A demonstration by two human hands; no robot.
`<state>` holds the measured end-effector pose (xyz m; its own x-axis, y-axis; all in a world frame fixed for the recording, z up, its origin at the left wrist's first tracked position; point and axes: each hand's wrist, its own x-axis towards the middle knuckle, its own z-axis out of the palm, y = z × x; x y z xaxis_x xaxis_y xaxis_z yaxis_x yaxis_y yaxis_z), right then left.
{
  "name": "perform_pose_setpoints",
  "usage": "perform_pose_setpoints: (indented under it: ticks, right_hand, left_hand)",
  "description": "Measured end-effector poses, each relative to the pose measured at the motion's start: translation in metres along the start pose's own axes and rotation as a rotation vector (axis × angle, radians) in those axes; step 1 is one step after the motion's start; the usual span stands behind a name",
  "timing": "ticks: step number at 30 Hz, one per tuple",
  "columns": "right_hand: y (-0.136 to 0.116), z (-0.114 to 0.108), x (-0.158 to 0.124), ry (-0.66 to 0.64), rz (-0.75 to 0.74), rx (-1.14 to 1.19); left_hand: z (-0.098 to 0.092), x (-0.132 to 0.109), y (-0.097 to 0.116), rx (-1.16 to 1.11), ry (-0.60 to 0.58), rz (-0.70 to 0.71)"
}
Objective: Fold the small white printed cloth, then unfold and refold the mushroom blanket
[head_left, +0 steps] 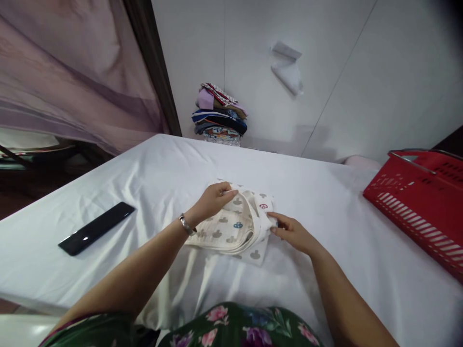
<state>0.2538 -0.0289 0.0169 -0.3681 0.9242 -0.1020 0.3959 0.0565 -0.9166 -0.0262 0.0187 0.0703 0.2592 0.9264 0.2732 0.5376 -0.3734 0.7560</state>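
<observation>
A cream cloth (220,226) printed with grey shapes lies partly folded on the white-covered table in front of me, its right part curling up in layers. My left hand (214,198), with a metal bracelet at the wrist, pinches the cloth's upper edge between thumb and fingers. At the right side of the cloth, my right hand (291,233) grips a raised corner, next to a small red printed mark. Some of the cloth's lower layers are hidden beneath the top fold.
A long black glossy object (97,228) lies on the white-covered table (144,173) at the left. A red plastic basket (423,197) stands at the right. Folded clothes (220,113) are stacked beyond the far edge, by the wall. A pinkish curtain (90,72) hangs at the left.
</observation>
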Motion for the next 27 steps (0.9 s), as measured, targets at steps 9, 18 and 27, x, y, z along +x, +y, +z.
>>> perform_pose_setpoints:
  ticks: [9,18,27]
  right_hand:
    - [-0.027,0.018,-0.006,0.217,-0.28,0.088]
    - [-0.009,0.048,0.017,0.37,-0.111,0.226]
    - [-0.005,0.054,0.006,0.087,-0.535,-0.324]
  left_hand:
    - [0.025,0.005,0.02,-0.274,-0.078,-0.115]
    - [0.034,0.001,0.021,-0.125,-0.173,-0.052]
    - [0.021,-0.044,-0.024,0.398,-0.164,0.306]
